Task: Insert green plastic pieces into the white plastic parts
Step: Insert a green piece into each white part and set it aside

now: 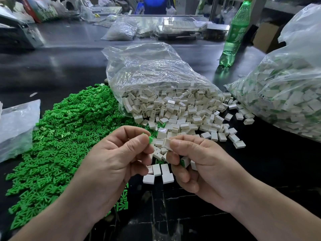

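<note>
My left hand (pixel 119 153) pinches a small green plastic piece (pixel 150 139) between thumb and forefinger. My right hand (pixel 194 162) pinches a white plastic part (pixel 167 143) at its fingertips, just right of the green piece and close to it. Lower in the right hand's curled fingers sits another white part with green inside (pixel 184 162). A big heap of green pieces (pixel 66 136) covers the table on the left. White parts (pixel 182 112) spill from an open clear bag (pixel 152 70) in the middle.
A large clear bag of white parts with green in them (pixel 284 94) lies at the right. A green bottle (pixel 234 33) stands behind it. A flat plastic bag (pixel 15 126) lies at the left edge. Bags and boxes clutter the far side of the dark table (pixel 60 63).
</note>
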`<state>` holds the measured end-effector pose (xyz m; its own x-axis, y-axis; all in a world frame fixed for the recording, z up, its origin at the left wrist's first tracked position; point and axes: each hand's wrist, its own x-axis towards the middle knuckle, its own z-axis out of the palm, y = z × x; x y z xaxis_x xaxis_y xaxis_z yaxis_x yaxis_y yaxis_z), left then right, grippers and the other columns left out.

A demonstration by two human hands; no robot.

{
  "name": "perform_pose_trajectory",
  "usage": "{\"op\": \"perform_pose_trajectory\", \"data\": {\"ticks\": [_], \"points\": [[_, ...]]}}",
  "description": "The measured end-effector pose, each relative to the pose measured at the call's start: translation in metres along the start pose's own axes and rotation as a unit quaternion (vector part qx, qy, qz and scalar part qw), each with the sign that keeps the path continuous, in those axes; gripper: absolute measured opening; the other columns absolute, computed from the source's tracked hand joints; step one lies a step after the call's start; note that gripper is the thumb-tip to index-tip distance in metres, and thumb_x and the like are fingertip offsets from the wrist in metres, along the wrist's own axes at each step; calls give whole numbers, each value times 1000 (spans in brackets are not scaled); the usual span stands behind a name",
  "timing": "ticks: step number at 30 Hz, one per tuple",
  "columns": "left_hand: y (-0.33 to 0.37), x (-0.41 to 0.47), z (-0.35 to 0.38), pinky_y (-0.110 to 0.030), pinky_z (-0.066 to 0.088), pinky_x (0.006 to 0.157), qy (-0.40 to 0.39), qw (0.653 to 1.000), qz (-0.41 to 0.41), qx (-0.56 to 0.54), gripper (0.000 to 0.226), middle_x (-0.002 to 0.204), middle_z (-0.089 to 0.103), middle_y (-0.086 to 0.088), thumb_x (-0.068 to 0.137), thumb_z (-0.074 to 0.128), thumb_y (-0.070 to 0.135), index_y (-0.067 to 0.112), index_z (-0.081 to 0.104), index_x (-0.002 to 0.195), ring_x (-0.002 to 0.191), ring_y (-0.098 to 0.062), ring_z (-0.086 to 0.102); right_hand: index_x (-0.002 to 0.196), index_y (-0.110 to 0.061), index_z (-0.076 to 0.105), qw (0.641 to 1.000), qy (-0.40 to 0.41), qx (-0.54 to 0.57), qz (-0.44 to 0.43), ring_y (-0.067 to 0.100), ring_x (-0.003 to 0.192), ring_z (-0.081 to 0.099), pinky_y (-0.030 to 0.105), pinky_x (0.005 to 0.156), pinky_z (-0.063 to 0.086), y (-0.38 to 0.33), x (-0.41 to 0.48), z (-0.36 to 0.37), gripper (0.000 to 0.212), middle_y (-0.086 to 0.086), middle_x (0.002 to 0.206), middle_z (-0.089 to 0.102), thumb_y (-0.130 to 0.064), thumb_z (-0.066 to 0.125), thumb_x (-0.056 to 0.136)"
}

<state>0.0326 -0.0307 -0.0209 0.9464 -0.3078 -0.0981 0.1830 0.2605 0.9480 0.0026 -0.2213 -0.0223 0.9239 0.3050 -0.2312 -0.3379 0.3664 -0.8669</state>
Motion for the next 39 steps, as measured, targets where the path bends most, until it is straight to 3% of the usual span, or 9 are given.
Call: {"op": "perform_pose_trajectory", "data": {"ticks": [4,6,11,16,20,32,36,39], "points": [[0,0,1,-24,48,46,-1,1000,1,-6,16,70,66,-7,71,76,26,15,75,82,56,-15,60,82,-20,72,999,8,-25,-28,12,46,48,19,36,35,2,0,0,8,3,74,60,-28,72,84],[2,-2,4,-25,50,45,-4,1000,-5,-15,17,74,70,-13,66,84,18,16,76,80,58,-18,65,81,-23,73,997,15,-50,-60,12,45,49,19,36,36,4,0,0,7,3,72,61,-29,72,85],[3,-7,10,-25,49,44,-4,1000,11,2,9,75,71,-17,66,81,23,21,75,73,57,-21,67,85,-28,72,985,17,-130,-116,12,47,52,21,37,37,6,-3,1,15,0,70,61,-43,73,85],[5,-11,13,-25,50,46,-9,997,28,71,12,77,72,-17,76,76,34,22,74,76,61,-25,68,87,-28,70,971,27,-186,-146,12,48,53,23,37,39,7,-5,1,12,-2,69,61,-38,66,92],[5,-14,12,-24,54,51,-19,979,62,192,22,75,72,-9,77,60,41,22,70,80,63,-23,70,88,-29,67,950,36,-256,-173,9,48,54,20,41,40,7,-7,1,15,-6,66,61,-42,63,93],[13,-13,5,-23,52,50,-83,954,26,287,17,64,67,-6,76,57,39,26,67,76,53,-21,66,88,-29,65,925,21,-361,-116,6,49,52,18,46,41,3,-10,-4,13,-3,59,55,-36,61,98],[13,-12,2,-22,52,52,-86,948,22,305,20,65,67,-5,76,57,43,26,66,80,53,-21,67,88,-27,65,921,16,-374,-105,14,51,50,27,46,42,0,-11,-3,15,14,64,56,-37,61,98],[14,-13,1,-24,53,53,-99,940,14,326,22,65,68,-4,76,56,46,28,65,81,54,-21,68,88,-27,65,912,11,-396,-106,8,51,48,27,47,41,0,-13,-3,15,-1,59,52,-37,61,98]]}}
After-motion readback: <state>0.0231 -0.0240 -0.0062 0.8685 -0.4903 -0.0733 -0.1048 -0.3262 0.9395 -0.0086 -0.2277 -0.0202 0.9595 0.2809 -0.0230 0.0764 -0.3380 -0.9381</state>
